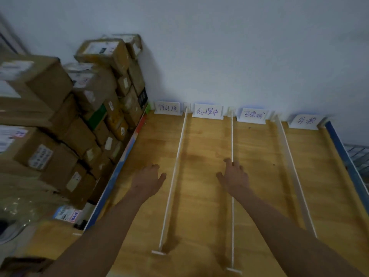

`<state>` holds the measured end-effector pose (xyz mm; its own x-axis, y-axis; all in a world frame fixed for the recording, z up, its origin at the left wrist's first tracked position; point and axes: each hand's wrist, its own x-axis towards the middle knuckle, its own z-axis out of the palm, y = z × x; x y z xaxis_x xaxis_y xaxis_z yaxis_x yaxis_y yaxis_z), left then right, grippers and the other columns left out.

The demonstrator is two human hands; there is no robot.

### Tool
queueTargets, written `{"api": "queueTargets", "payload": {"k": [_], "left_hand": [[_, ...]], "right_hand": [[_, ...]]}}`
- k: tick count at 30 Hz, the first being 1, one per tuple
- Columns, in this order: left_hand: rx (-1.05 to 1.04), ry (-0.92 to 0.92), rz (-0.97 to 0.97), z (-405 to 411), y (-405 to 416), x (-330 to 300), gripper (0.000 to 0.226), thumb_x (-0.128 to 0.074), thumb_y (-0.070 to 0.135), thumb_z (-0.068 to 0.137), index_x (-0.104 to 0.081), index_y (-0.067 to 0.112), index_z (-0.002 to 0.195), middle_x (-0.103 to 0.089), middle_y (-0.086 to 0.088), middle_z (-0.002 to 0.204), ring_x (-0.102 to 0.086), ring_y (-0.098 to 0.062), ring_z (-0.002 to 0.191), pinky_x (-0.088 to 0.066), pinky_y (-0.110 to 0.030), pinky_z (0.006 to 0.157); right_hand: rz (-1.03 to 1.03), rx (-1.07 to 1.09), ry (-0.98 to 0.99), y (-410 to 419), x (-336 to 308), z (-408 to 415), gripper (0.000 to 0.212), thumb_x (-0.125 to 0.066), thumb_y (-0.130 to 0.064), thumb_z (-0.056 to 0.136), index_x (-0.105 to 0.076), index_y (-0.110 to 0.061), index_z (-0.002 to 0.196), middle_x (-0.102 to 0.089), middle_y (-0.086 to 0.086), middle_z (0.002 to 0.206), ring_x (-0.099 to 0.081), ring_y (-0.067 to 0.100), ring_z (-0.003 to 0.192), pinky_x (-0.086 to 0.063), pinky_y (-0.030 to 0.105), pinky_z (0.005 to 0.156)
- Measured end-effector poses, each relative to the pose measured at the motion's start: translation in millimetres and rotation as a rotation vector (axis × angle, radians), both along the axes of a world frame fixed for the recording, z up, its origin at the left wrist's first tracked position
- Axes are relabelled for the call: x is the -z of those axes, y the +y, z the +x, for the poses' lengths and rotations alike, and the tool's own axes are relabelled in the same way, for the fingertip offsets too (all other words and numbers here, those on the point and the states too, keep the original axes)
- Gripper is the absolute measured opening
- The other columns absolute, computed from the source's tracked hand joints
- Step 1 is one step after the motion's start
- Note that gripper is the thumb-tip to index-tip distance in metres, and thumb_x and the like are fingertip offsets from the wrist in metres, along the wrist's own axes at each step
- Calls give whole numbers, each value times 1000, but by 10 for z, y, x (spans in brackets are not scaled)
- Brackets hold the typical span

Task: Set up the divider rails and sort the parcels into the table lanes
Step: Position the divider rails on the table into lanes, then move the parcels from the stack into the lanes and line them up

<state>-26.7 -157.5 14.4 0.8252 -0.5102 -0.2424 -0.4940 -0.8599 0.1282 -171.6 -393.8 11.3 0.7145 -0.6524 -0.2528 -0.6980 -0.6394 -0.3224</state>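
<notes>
Three white divider rails stand on the wooden table point(205, 176) and split it into lanes: a left rail point(175, 172), a middle rail point(232, 136) and a right rail point(289, 164). My left hand point(148, 179) hovers flat in the leftmost lane, fingers loosely spread, holding nothing. My right hand point(234, 175) rests over the middle rail with straight fingers touching it. Cardboard parcels point(93, 92) are piled in a stack left of the table.
White handwritten label cards point(207, 112) stand along the table's far edge against the wall, one per lane. A blue edge strip point(343, 154) borders the table's right side, with a wire rack point(359, 154) beyond it. More boxes and a plastic bag crowd the near left.
</notes>
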Motion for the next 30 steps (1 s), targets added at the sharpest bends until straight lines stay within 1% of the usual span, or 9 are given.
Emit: {"api": "queueTargets", "payload": {"k": [3,6,10,14,17,20,24,26,30], "left_hand": [[26,-151,-22,145,73,-582,47,-38,52,99,-60,16,120,-61,-4,122,-58,-25,110,-47,-39,94],[61,-282,-70,266,191,-1191,48,-36,51,100,-58,18,127,-57,-4,130,-53,-27,120,-41,-43,104],[92,-379,-153,415,397,-1934,41,-37,44,102,-61,14,118,-59,-7,124,-54,-26,113,-42,-39,97],[110,-527,-188,534,678,-2484,36,-38,36,102,-62,12,114,-60,-6,117,-55,-27,112,-41,-39,95],[102,-658,-245,682,945,-2744,38,-37,32,102,-62,11,121,-59,-6,129,-50,-25,123,-36,-40,106],[80,-752,-261,921,1282,-2890,51,-24,37,100,-61,11,126,-54,-7,140,-43,-25,133,-29,-43,116],[-156,-696,-373,1367,1850,-2966,47,-41,35,101,-51,10,139,-45,-11,148,-40,-30,136,-28,-45,115],[-280,-632,-373,1575,2131,-2933,54,-40,41,101,-43,7,143,-41,-15,150,-37,-34,137,-30,-49,113],[-509,-383,-449,2015,2525,-2827,75,-44,54,96,-32,-1,147,-36,-23,150,-37,-41,135,-34,-51,109]], "right_hand": [[-44,-91,-86,139,-477,240,55,-51,-39,96,-35,-21,145,-42,9,141,-41,32,129,-40,47,101],[-95,-202,-165,329,-927,501,53,-48,-39,97,-37,-19,144,-44,10,140,-42,34,127,-41,47,99],[-128,-269,-252,628,-1474,865,50,-49,-38,96,-42,-17,141,-48,13,136,-44,35,126,-40,46,99],[-136,-350,-315,949,-1884,1160,48,-46,-39,98,-41,-17,140,-47,14,138,-42,35,127,-40,48,101],[-132,-399,-340,1219,-2122,1388,50,-44,-41,99,-39,-17,142,-47,14,140,-44,34,127,-40,47,102],[-113,-437,-369,1527,-2324,1616,50,-42,-43,100,-41,-15,140,-50,15,138,-48,35,124,-43,49,102],[-7,-449,-416,1963,-2520,1961,45,-40,-42,100,-46,-15,135,-57,10,129,-57,31,114,-49,44,96],[57,-442,-444,2192,-2581,2153,43,-39,-41,100,-49,-13,132,-60,11,124,-59,30,107,-51,41,92],[232,-349,-452,2628,-2649,2529,49,-37,-41,104,-48,-3,135,-59,13,122,-58,31,110,-47,36,92]]}}
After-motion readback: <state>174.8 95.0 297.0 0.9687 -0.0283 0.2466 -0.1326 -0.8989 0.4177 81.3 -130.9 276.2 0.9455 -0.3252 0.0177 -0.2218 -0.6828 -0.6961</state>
